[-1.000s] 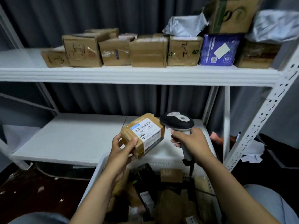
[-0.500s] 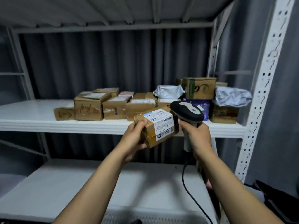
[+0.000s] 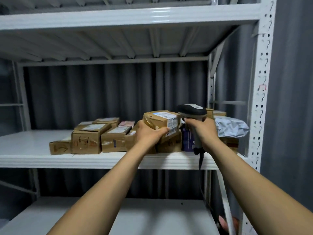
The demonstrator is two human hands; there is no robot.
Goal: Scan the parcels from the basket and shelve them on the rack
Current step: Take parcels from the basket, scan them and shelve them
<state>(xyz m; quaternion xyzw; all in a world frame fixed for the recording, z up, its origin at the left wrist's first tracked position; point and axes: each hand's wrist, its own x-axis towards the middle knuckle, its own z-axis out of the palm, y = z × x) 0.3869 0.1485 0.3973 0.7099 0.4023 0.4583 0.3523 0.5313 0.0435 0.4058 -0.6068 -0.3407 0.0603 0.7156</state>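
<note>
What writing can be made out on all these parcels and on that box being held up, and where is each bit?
"1-9": handwritten, roughly, on the front of the tall brown cardboard box on the white metal shelf.
Scrawl on the low brown box at the row's left end: unreadable.
White shipping label on the brown taped parcel in the left hand: print too small and blurred.
Purple box print: unreadable.

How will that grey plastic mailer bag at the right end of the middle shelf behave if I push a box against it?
The grey mailer bag looks crumpled and puffy, so it will probably squash and give rather than slide as a block. Its film looks glossy, so it may be slippery. It lies on top of a brown box, so a shove could slide it off.
</note>
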